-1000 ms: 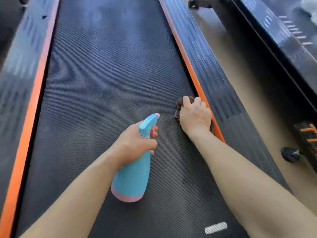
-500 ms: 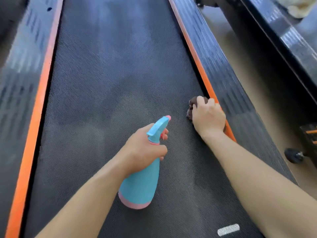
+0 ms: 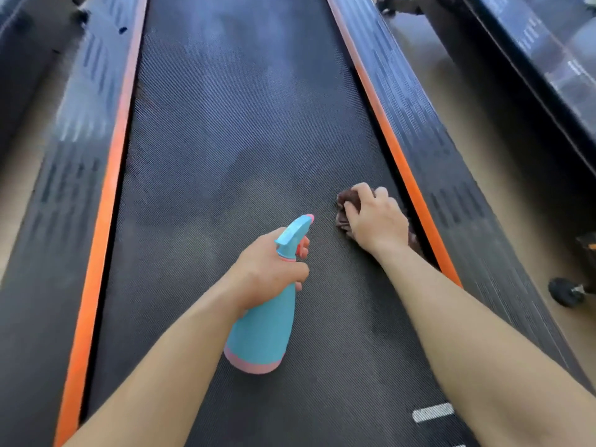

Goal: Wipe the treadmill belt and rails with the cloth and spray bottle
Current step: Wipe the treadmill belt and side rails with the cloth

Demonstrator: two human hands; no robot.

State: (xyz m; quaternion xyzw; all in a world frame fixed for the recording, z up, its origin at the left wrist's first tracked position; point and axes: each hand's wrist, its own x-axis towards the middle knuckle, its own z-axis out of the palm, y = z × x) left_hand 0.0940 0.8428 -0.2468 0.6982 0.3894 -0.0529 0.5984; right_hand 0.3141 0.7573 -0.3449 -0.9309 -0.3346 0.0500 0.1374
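Left hand: the person's left hand [image 3: 271,272] is gripping the neck of a light blue plastic spray bottle with a pink bottom band and pink tip [image 3: 264,333]. The fingers are curling round it, and one finger is sitting by the pink trigger.
Spray bottle: it is tilting over the middle of the belt, with its nozzle pointing away from the person. I cannot tell if its bottom is touching the belt.
Right hand: the right hand [image 3: 374,221] is clutching a dark brown bunched-up cloth [image 3: 346,201] and pushing it down. The fingers are bending over the top of it.
Cloth: it is lying on the belt at the right edge, just beside the orange strip. Most of it is hiding under the hand.
Belt: the long black bumpy treadmill belt [image 3: 242,140] is running away from the person. Some patches are looking paler and some darker.
Rails: a black ribbed right rail [image 3: 429,150] and a black ribbed left rail [image 3: 64,188] are lying on each side of the belt. A thin orange strip [image 3: 393,150] is running between the right rail and the belt, and another one [image 3: 103,221] is running along the left side.
Writing: a small white mark [image 3: 433,411] is showing on the belt near the right arm, too blurry to read.
Nearby: a tan floor [image 3: 483,156] is showing beside the right rail, with a round black foot [image 3: 562,291] sitting on it. Another dark machine [image 3: 548,59] is standing at the far right.
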